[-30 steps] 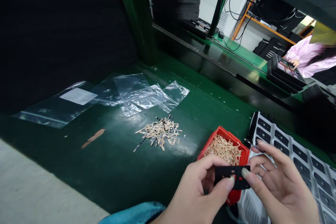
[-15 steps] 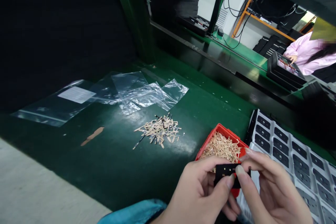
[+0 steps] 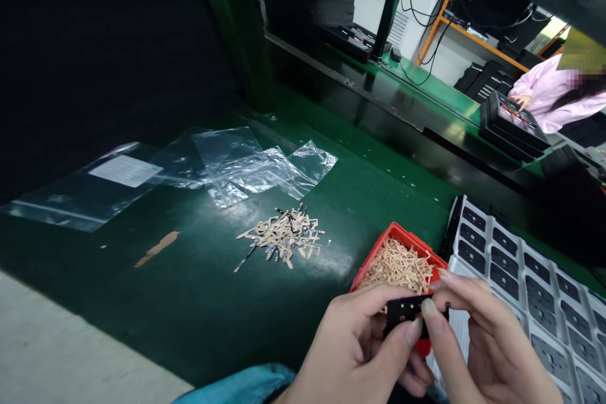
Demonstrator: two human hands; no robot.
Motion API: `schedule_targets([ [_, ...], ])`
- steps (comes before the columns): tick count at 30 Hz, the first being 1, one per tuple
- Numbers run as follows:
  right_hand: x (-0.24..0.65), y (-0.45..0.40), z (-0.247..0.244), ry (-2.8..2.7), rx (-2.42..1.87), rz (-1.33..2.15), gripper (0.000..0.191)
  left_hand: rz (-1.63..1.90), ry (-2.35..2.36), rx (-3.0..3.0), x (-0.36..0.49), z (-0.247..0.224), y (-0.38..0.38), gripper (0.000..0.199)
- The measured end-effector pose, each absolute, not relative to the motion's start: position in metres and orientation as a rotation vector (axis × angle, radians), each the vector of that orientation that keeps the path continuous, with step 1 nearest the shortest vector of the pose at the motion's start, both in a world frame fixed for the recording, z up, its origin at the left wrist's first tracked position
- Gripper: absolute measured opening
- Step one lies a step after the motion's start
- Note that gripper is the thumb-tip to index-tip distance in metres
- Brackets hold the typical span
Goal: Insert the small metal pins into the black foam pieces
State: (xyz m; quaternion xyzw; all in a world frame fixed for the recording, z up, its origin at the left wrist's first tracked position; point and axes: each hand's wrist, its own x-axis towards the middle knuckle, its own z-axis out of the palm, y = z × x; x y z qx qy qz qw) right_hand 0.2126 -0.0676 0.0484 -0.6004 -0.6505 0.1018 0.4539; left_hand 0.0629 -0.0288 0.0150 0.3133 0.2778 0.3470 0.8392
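A small black part (image 3: 411, 315) is held low in the view, in front of the near corner of the red bin (image 3: 379, 259) and just above it. Both hands pinch this part together. The left hand (image 3: 364, 353) comes from the bottom edge, with the palm turned up and to the right; its thumb lies along the lower edge of the part and its fingers curl behind it. The right hand (image 3: 478, 341) comes from the lower right, the thumb presses on the front face of the part and the forefinger reaches over its top edge. So each hand is closed on the part, not loose. A blue sleeve (image 3: 246, 388) shows at the left wrist.

The bin is full of thin tan strips (image 3: 402, 265) and it touches the left edge of a grey tray (image 3: 521, 278), which has rows of dark pockets and runs off the right border. Left of the bin, well apart, a loose pile (image 3: 284, 237) of the same strips lies on the green table (image 3: 189, 303). Between the pile and the hands the table is bare, so there is free room on the left side. Further away lie clear bags (image 3: 255, 167), and one brown scrap (image 3: 156, 249) is near the pale front edge. Behind the bags a dark wall closes the table. In the far right a person in a pink coat (image 3: 549, 91) works at another bench.
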Motion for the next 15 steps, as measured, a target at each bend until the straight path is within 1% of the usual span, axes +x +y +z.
schedule_targets([
  [5, 0.209, -0.064, 0.052, -1.590, -1.427, 0.254, 0.049, 0.857, 0.596, 0.751, 0.060, 0.020, -0.028, 0.030],
  [10, 0.219, -0.063, 0.055, -1.908, -1.329, 0.183, 0.068, 0.873, 0.619, 0.852, 0.059, 0.019, -0.026, 0.029],
  [15, 0.200, -0.065, 0.049, -1.696, -1.453, 0.099, 0.074, 0.998, 0.734, 1.088, 0.057, 0.015, -0.026, 0.028],
])
